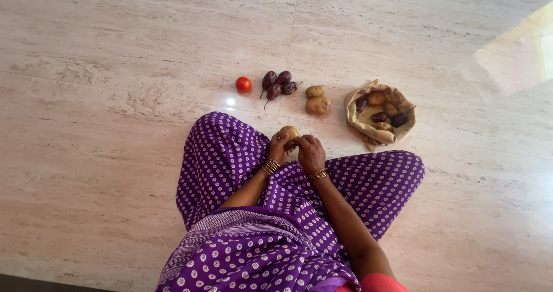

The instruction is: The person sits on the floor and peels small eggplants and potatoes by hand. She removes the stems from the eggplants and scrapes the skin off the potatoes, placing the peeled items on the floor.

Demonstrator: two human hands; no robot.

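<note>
Floor point(115, 67) of pale marble carries a cloth bag point(380, 118) of vegetables, two potatoes point(317, 100), four eggplants point(277, 83) and a tomato point(243, 84). Above the lap, the left hand point(278, 151) and right hand point(311, 152) both close around one potato point(289, 133).

A small, rounded, tan-skinned potato point(289, 133) sits near the middle of the scene, just above the purple dotted cloth over the person's lap and raised off the pale stone floor. Its smooth, light brown top shows clearly, while its lower part is covered by fingers closing on it from the left and from the right. It lies nearer than the loose vegetables on the floor, and well to the left of the cloth bag.
</note>
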